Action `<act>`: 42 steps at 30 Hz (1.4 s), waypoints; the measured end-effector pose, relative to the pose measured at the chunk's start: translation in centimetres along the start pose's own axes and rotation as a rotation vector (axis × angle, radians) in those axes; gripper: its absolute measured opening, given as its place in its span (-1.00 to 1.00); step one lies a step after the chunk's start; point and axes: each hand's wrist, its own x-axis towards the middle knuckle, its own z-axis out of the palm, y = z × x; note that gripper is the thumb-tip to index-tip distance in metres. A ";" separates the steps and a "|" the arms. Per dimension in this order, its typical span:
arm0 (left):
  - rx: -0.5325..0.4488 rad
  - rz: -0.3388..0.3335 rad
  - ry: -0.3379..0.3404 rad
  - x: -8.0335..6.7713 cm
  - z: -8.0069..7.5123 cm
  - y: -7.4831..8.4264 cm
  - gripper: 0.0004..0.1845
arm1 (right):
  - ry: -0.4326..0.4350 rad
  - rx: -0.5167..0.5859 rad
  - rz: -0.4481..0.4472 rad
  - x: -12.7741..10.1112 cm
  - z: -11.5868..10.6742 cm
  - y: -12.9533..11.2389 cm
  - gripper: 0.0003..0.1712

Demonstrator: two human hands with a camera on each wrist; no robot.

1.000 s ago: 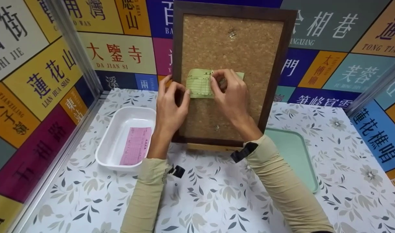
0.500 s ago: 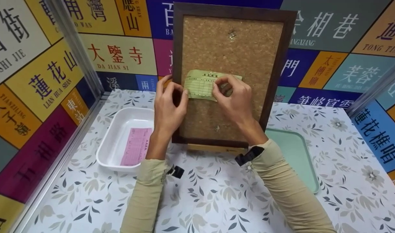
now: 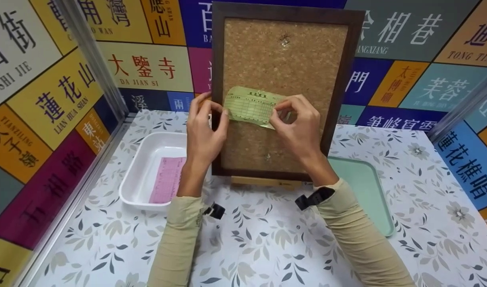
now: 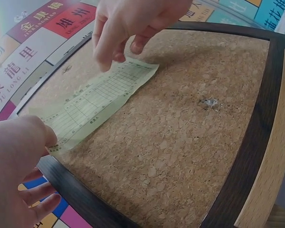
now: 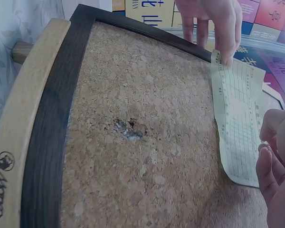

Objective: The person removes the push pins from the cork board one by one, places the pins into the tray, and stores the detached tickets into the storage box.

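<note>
A pale green printed slip (image 3: pixel 251 105) lies tilted across the middle of a dark-framed cork board (image 3: pixel 283 63). My left hand (image 3: pixel 205 129) holds the slip's left end, its thumb pressing on the paper; in the left wrist view, other fingers (image 4: pixel 45 206) lie beyond the frame's edge. At the opposite end, my right hand (image 3: pixel 301 127) has its thumb and forefinger together on the slip. Those fingertips (image 5: pixel 265 154) sit by the upper right corner in the right wrist view and hide part of that end.
A wooden ledge (image 3: pixel 263 181) supports the board's bottom edge. Left of it stands a white tray (image 3: pixel 126 187) with a pink slip (image 3: pixel 163 181) inside; a mint green tray (image 3: pixel 361 179) lies to the right, partly behind my right arm. Floral cloth covers the table (image 3: pixel 259 247).
My right hand has moved right and down from the slip's upper middle to its right end. The slip has turned, its right end now lower. The left hand has shifted slightly left.
</note>
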 end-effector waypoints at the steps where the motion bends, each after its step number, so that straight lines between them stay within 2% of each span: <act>1: -0.003 0.000 0.002 0.0 0.0 0.0 -0.83 | -0.001 0.009 0.003 -0.1 -0.2 0.0 -0.96; 7: -0.005 -0.013 0.001 0.0 -0.4 0.2 -0.84 | 0.025 0.047 0.040 -0.9 -1.5 0.1 -0.94; 14: -0.010 -0.032 -0.003 0.0 -1.0 0.6 -0.85 | 0.073 0.036 0.066 -1.8 -3.3 0.1 -0.94; 21: 0.004 -0.034 0.002 0.0 -1.4 0.8 -0.87 | 0.114 0.048 0.083 -2.7 -5.8 -1.7 -0.93; 25: 0.006 -0.055 -0.018 0.0 -1.6 1.0 -0.87 | 0.128 0.037 0.097 -3.3 -7.3 -2.3 -0.92; 32: 0.017 -0.035 -0.024 -0.2 -2.5 0.7 -0.87 | 0.138 -0.015 0.132 -4.5 -9.5 -1.3 -0.93; 42: 0.038 0.008 -0.043 -0.9 -4.3 -0.5 -0.88 | 0.114 -0.126 0.160 -7.1 -11.8 1.9 -0.88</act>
